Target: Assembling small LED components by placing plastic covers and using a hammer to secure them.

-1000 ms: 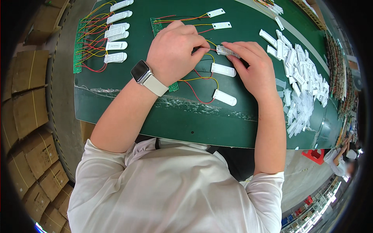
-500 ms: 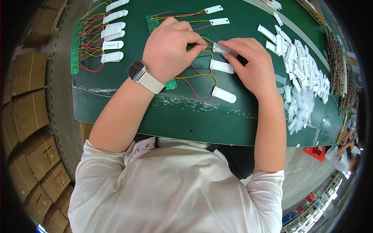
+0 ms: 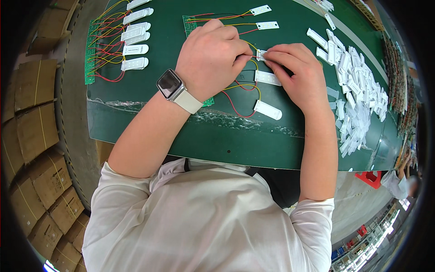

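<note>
My left hand (image 3: 213, 56), with a watch on its wrist, is closed in a pinch on thin wires beside a small white LED board (image 3: 260, 55). My right hand (image 3: 298, 75) grips that board from its other end, and its fingers hide most of it. Just below the right fingertips lies a white lamp piece (image 3: 268, 78) on yellow and red wires. Nearer to me is another wired white lamp piece (image 3: 268, 110) with a rounded end. The green circuit board (image 3: 190, 23) that the wires run to is partly covered by my left hand.
Two bare white LED strips (image 3: 267, 25) on wires lie at the far side. At left, a green board (image 3: 90, 54) has several wired white lamp pieces (image 3: 135, 63). A heap of white casings (image 3: 355, 81) and clear covers (image 3: 351, 131) spreads at right on the green table (image 3: 204, 143).
My right fingers have closed further over the small LED board, so less of it shows. Both hands remain together at the same spot; the whole view has shifted slightly.
</note>
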Available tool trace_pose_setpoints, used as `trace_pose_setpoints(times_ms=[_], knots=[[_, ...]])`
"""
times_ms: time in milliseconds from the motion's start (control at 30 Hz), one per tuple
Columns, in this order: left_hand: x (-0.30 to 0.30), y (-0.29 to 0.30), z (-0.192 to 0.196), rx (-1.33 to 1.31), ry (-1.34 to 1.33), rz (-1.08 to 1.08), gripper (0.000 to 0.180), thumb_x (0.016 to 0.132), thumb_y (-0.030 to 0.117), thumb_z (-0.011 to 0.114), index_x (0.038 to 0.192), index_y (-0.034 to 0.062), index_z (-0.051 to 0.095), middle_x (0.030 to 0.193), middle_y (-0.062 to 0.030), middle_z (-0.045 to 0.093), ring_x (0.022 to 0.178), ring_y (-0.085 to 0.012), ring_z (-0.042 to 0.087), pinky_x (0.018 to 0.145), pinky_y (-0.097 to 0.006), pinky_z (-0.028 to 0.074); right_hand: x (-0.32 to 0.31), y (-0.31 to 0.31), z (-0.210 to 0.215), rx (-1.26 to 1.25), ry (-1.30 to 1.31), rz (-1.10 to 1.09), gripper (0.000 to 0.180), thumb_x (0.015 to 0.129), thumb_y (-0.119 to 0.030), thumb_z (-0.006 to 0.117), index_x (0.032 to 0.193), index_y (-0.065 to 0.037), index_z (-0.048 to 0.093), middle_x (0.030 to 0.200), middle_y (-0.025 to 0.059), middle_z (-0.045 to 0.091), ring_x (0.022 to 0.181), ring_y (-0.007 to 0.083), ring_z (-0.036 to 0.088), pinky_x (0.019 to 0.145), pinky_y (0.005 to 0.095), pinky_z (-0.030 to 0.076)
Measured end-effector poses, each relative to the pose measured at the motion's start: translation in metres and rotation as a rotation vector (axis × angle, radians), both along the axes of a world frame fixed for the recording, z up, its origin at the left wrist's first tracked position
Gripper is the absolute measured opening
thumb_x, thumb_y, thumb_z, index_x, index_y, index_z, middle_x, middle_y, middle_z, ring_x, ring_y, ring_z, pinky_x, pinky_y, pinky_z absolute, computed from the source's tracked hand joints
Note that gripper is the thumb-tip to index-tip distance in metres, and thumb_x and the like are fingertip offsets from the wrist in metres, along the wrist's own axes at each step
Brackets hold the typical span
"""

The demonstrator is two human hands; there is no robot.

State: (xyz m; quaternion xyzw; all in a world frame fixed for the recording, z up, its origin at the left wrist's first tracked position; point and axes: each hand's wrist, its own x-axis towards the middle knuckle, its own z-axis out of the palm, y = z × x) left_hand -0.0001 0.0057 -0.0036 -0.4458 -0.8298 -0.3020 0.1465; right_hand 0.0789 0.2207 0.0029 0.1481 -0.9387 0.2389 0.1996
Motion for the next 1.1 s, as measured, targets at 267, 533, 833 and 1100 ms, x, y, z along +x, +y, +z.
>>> trace_pose_setpoints(times_ms=[267, 533, 833, 1100], knots=[[-0.006, -0.004, 0.025, -0.002, -0.073, -0.068, 0.007, 0.082, 0.01, 0.08, 0.089, 0.0073, 0.079, 0.082, -0.0076, 0.072, 0.079, -0.0283, 0.064, 0.076, -0.037, 0.051, -0.003, 0.005, 0.003, 0.024, 0.045, 0.018, 0.008, 0.077, -0.008, 0.074, 0.085, -0.009, 0.075, 0.098, 0.0026, 0.073, 0.095, 0.0258, 0.069, 0.084, 0.0391, 0.057], [0.001, -0.007, 0.03, -0.011, -0.395, 0.064, 0.01, 0.092, 0.005, 0.073, 0.099, -0.0024, 0.076, 0.086, -0.0139, 0.073, 0.072, -0.0214, 0.067, 0.068, -0.032, 0.051, -0.003, 0.003, -0.015, 0.101, -0.022, 0.003, 0.011, 0.077, -0.016, 0.071, 0.086, -0.017, 0.077, 0.097, -0.0006, 0.068, 0.102, 0.0228, 0.064, 0.085, 0.0401, 0.052], [-0.003, -0.009, 0.031, -0.116, -0.638, 0.179, 0.016, 0.096, 0.004, 0.068, 0.111, -0.0016, 0.073, 0.09, -0.0068, 0.073, 0.068, -0.0102, 0.06, 0.064, -0.026, 0.05, 0.006, -0.001, -0.017, 0.127, -0.01, -0.052, 0.008, 0.08, -0.018, 0.07, 0.08, -0.02, 0.078, 0.095, -0.0029, 0.068, 0.104, 0.0199, 0.062, 0.085, 0.0372, 0.049], [-0.033, 0.0, 0.019, -0.181, -0.271, -0.123, 0.025, 0.084, 0.004, 0.078, 0.11, 0.0027, 0.075, 0.112, -0.0132, 0.075, 0.104, -0.0281, 0.072, 0.092, -0.036, 0.056, -0.007, -0.003, -0.019, 0.084, -0.008, 0.018, 0.006, 0.078, -0.017, 0.068, 0.078, -0.019, 0.074, 0.089, 0.0038, 0.067, 0.098, 0.0277, 0.067, 0.084, 0.0427, 0.055]])
